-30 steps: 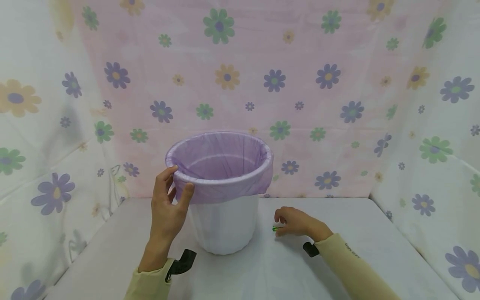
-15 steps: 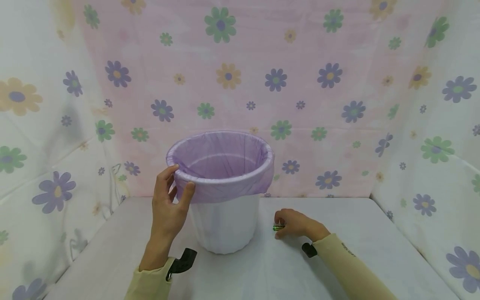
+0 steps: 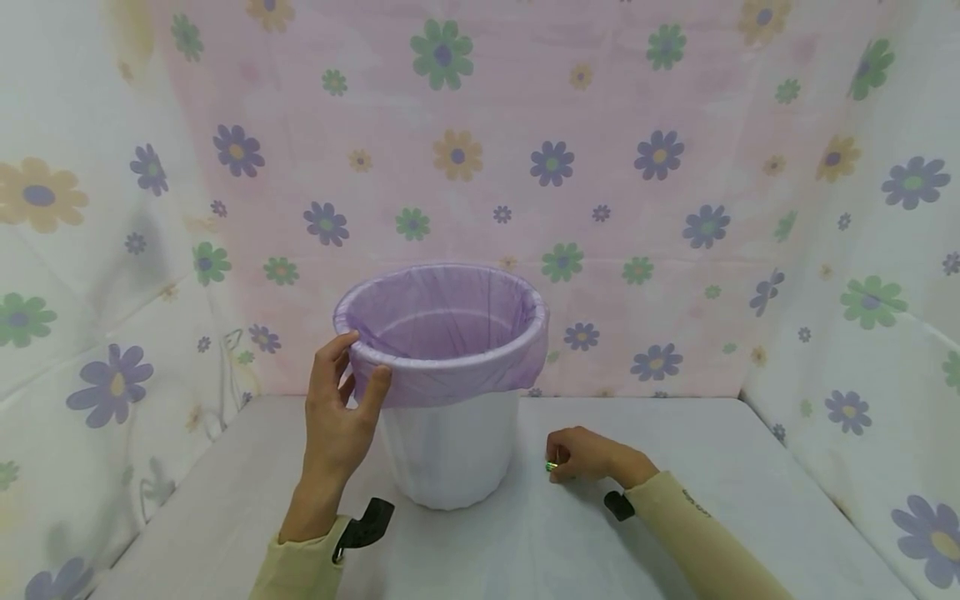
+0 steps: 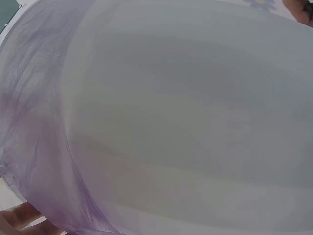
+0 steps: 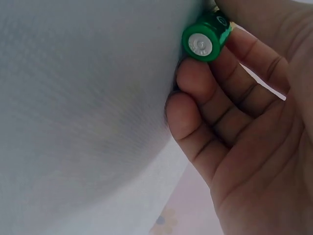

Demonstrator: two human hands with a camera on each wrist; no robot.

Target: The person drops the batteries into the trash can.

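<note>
A white trash bin [image 3: 453, 450] stands upright on the table, lined with a purple bag [image 3: 442, 387] folded over its rim. My left hand [image 3: 337, 425] grips the bin's rim at the left, thumb on the outside over the bag. In the left wrist view the bin's white wall [image 4: 186, 112] fills most of the picture. Right of the bin, my right hand [image 3: 588, 457] pinches a green battery [image 5: 204, 39] low at the tabletop. The battery's flat silver end faces the right wrist camera, and its other end is hidden behind the thumb.
A white cloth covers the table [image 3: 705, 500]. Behind it hangs a pink flowered curtain [image 3: 487, 100], with white flowered sheets [image 3: 900, 333] along both sides. A dark wrist camera [image 3: 367, 523] sits on each sleeve.
My right hand has shifted slightly towards me, and its fingers have closed in on the battery, which now shows less in the head view. The left hand and the bin stay put.
</note>
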